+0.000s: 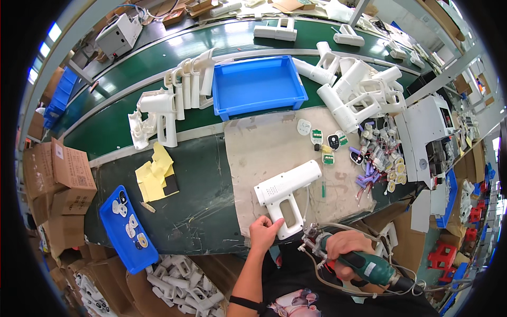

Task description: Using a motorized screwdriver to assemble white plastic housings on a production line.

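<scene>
A white gun-shaped plastic housing lies on the brown paper sheet in front of me. My left hand grips the lower end of its looped handle, thumb on top. In my right hand is a green power screwdriver with a metal head and a clear hose. Its metal head points left, close to the bottom of the handle; whether it touches I cannot tell. Beyond the housing lie small green circuit boards, a black oval panel and a thin green-handled screwdriver.
A blue tray stands behind the paper, between stacked white housing shells and a heap of white housings. Wired motor parts pile up at right. Yellow paper and a blue parts tray are left.
</scene>
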The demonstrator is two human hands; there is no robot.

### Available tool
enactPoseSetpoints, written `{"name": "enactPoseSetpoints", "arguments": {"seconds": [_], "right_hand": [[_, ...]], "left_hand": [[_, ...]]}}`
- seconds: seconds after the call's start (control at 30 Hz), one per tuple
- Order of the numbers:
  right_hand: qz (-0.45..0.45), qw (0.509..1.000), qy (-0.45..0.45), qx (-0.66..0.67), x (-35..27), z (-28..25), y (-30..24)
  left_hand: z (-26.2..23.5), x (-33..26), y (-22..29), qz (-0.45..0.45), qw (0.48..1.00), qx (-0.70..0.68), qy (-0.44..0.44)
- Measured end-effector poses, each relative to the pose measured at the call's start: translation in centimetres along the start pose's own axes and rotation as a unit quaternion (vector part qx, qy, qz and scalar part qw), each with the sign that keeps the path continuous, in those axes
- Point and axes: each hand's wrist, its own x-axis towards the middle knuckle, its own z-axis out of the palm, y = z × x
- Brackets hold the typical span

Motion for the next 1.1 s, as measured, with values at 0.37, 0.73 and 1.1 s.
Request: {"name": "enactPoseSetpoints", "arguments": {"seconds": [0.37, 0.73, 1.1], "right_hand": [[-0.039, 0.997, 0.068, 0.009, 3.3, 1.4, -3.5], [-0.002, 0.998, 0.015, 0.063, 3.8, 4.2, -2.7], [0.036, 0.998, 0.011, 0.053, 1.6, 5.5, 0.0]], "left_hand": [[-0.9, -2.7, 3.5, 0.094, 0.984, 0.052, -0.141], [-3.4, -2.1, 0.3, 0.002, 0.986, -0.093, -0.138], [-1.7, -1.3, -0.1, -0.023, 0.995, 0.006, -0.097]]}}
